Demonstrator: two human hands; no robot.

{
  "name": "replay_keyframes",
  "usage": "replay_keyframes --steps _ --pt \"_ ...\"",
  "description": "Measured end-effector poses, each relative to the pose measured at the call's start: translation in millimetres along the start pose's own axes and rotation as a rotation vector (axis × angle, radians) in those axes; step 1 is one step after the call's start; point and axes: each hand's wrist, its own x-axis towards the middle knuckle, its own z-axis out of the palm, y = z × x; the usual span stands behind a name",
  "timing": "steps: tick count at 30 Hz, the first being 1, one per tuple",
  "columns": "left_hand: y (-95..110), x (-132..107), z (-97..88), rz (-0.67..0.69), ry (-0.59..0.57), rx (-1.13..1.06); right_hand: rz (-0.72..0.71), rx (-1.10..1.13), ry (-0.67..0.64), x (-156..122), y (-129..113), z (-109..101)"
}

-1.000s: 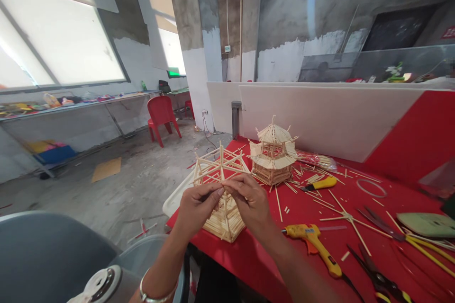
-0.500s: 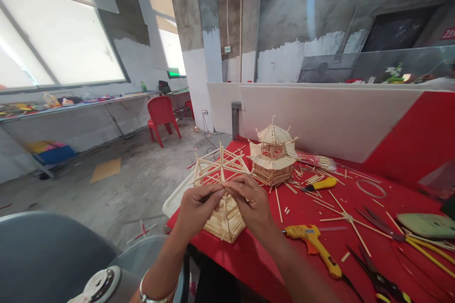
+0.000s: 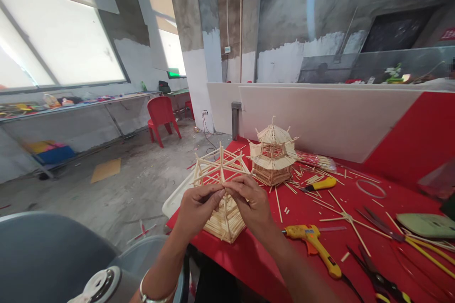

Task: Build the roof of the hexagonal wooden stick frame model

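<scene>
A six-sided model (image 3: pixel 227 227) of thin wooden sticks stands at the table's near left edge, with a star-like open frame of sticks on top. My left hand (image 3: pixel 199 206) and my right hand (image 3: pixel 253 203) meet at the near corner of that frame. Thumbs and forefingers pinch closed there, fingertips almost touching. The exact spot under the fingertips is hidden. Just behind, to the right, stands a finished-looking stick pagoda (image 3: pixel 273 154) with two roof tiers. A yellow glue gun (image 3: pixel 314 244) lies right of my right forearm.
On the red table (image 3: pixel 302 203) lie a yellow utility knife (image 3: pixel 322 183), a stick star (image 3: pixel 348 218), scissors (image 3: pixel 377 274), a tape ring (image 3: pixel 370 188) and scattered sticks. A white partition (image 3: pixel 320 118) borders the back. Left of the table are a bin (image 3: pixel 149 255) and a red chair (image 3: pixel 163 118).
</scene>
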Motion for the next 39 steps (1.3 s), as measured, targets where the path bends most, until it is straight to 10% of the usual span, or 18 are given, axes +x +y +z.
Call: replay_keyframes --steps 39 --pt "4.5 -0.9 -0.2 -0.031 0.001 -0.010 -0.014 -0.009 -0.035 -0.9 -0.5 -4.2"
